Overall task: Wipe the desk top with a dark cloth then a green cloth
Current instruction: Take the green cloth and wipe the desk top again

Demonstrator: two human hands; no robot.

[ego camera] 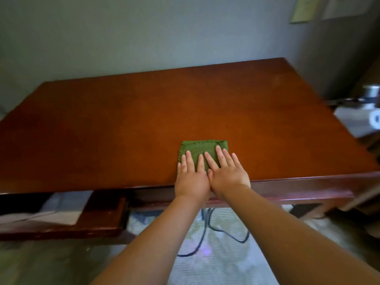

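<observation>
Near the front edge of the reddish-brown wooden surface [144, 112], one folded green cloth [202, 150] lies under two flat hands (fingers straight), left hand [192, 177] beside right hand [228, 171].

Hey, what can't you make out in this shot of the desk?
Head view only.
Green cloth: near half covered by the left hand and right hand.
White roll, right edge: blurred, cut off.
Wall papers: blurred, cropped by the top edge.
Dark cloth: out of view.
</observation>
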